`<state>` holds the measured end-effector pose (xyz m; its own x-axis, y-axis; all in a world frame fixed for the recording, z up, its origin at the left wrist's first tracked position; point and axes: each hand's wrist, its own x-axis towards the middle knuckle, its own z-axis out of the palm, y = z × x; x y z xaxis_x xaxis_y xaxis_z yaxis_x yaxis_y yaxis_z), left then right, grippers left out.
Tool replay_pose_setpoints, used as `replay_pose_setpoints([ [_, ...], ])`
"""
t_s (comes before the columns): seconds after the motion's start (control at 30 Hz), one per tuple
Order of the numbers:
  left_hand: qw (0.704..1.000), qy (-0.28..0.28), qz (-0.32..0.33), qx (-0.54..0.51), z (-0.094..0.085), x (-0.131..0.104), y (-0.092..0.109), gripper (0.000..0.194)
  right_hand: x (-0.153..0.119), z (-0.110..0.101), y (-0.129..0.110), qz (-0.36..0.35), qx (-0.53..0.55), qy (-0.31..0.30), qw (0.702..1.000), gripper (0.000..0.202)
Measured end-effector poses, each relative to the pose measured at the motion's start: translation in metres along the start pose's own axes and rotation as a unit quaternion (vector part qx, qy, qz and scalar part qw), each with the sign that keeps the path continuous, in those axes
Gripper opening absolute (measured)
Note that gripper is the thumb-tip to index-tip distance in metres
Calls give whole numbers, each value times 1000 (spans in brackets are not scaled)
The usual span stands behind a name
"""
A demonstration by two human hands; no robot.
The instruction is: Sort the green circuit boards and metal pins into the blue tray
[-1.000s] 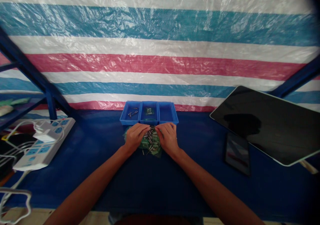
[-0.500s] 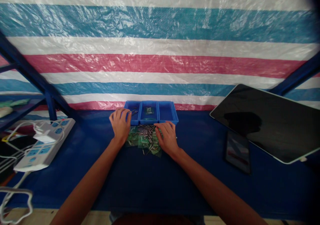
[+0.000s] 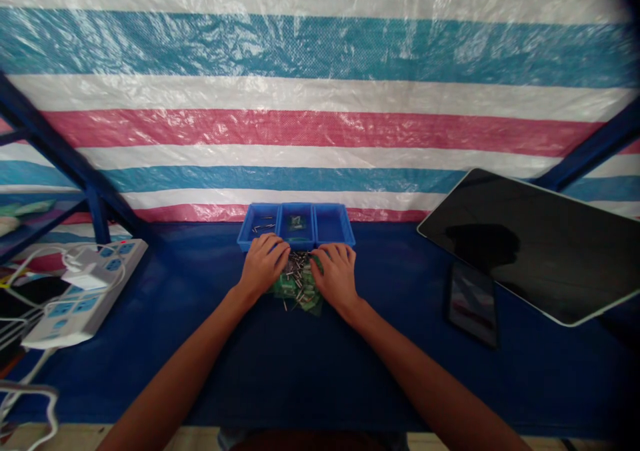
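Note:
A pile of small metal pins (image 3: pixel 299 271) and green plastic packets (image 3: pixel 306 296) lies on the blue table. My left hand (image 3: pixel 265 262) is over the pile's left side, fingers curled with the tips at the pins; what it grips, if anything, is too small to tell. On the right side my right hand (image 3: pixel 336 269) has its thumb and fingers bent at the pile, its hold also unclear. Just behind stands a blue three-part tray (image 3: pixel 296 244): a few metal pins (image 3: pixel 264 227) in the left compartment, small packets (image 3: pixel 296 223) in the middle one, nothing visible in the right one.
At the left lies a white power strip (image 3: pixel 97 304) with plugs and cables. A large dark screen (image 3: pixel 540 244) and a black phone (image 3: pixel 473 303) lie at the right. Behind the table (image 3: pixel 310 377) hangs a striped plastic sheet (image 3: pixel 320 131).
My left hand has moved from the tray's left compartment down and right onto the pile, uncovering the pins there. My right hand has stayed almost in place.

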<state>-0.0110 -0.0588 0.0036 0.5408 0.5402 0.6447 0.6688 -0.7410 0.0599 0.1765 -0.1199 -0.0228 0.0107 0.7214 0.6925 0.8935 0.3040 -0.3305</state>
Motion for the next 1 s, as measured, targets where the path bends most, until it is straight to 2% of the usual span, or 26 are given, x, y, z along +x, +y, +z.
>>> replay_pose_setpoints([
  [0.2,996,-61,54,-20,4,-5,9,17,-2,0,0,19,-36,-15,999,14],
  [0.33,997,-57,47,-32,7,-7,9,17,-2,-1,-1,18,-44,-20,999,19],
  [0.8,997,-49,34,-43,11,-7,10,16,-1,-1,-2,28,-49,-71,996,11],
  [1.0,997,-45,32,-56,11,-8,9,15,-1,-1,-1,28,-43,-52,997,10],
])
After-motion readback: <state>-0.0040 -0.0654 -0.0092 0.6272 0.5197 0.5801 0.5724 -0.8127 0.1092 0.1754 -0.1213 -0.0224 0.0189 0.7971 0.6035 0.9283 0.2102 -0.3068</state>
